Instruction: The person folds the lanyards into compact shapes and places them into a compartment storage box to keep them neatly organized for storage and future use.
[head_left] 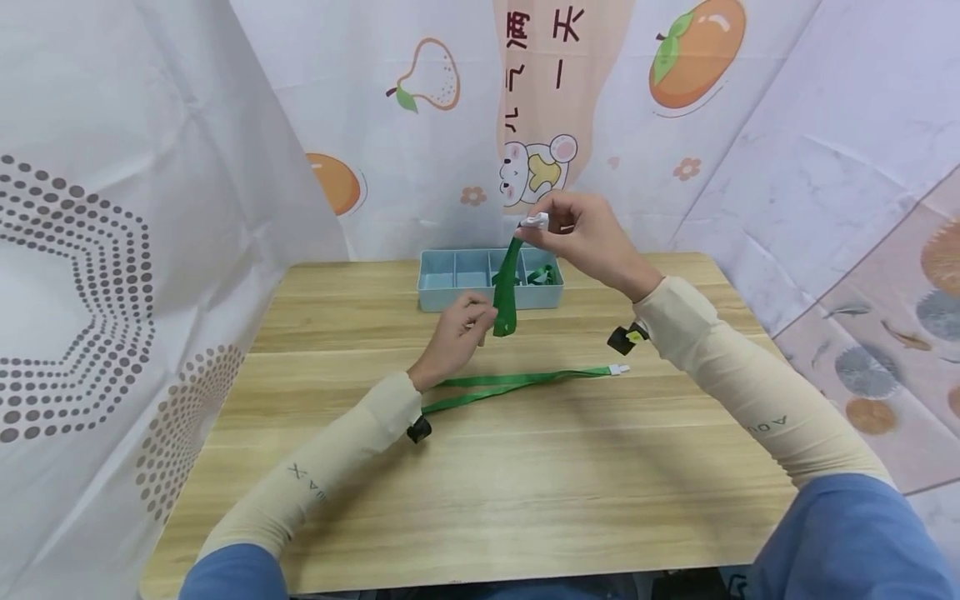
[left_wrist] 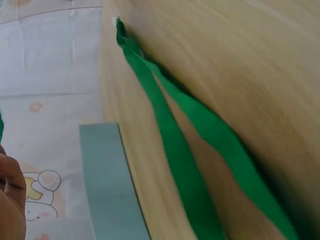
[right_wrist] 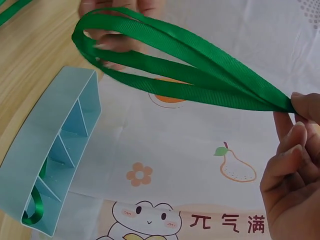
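Note:
High in front of the wall, my right hand [head_left: 592, 242] pinches a folded green lanyard [head_left: 506, 292] near its white end piece [head_left: 536, 221]. The ribbon loops hang down from those fingers. My left hand [head_left: 453, 333] is at the lower end of the loops, with bent fingers. In the right wrist view the left fingers [right_wrist: 120, 42] look blurred behind and between the ribbons; whether they grip the ribbon cannot be told. Only a part of the left hand [left_wrist: 10, 200] shows at the left wrist view's edge.
Another green lanyard [head_left: 517, 379] lies across the wooden table [head_left: 487, 500], its white end [head_left: 618, 369] pointing right. At the back stands a light-blue divided box [head_left: 438, 300] with green ribbon in its two right compartments. Printed curtains surround the table.

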